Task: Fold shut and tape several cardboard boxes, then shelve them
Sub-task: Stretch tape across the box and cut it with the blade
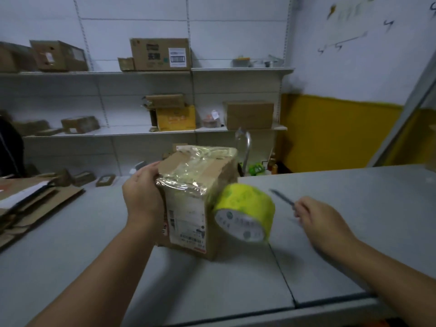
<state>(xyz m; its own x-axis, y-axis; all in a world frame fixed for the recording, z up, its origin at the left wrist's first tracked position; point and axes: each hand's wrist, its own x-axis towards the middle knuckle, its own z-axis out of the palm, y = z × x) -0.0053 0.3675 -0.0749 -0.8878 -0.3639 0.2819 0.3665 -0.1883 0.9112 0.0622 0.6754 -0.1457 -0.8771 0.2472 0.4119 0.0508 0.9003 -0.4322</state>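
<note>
A cardboard box stands on the grey table at the centre, its top flaps folded down under glossy yellowish tape, a white shipping label on its near face. My left hand grips the box's upper left edge. A yellow-green tape roll leans against the box's right side. To the right of the roll, my right hand pinches a thin dark blade or pen, blurred by motion, that points up and to the left.
Flattened cardboard lies piled at the table's left edge. White wall shelves behind hold several taped boxes, among them a large one on top and a plain one mid-right. A seam splits the table right of centre.
</note>
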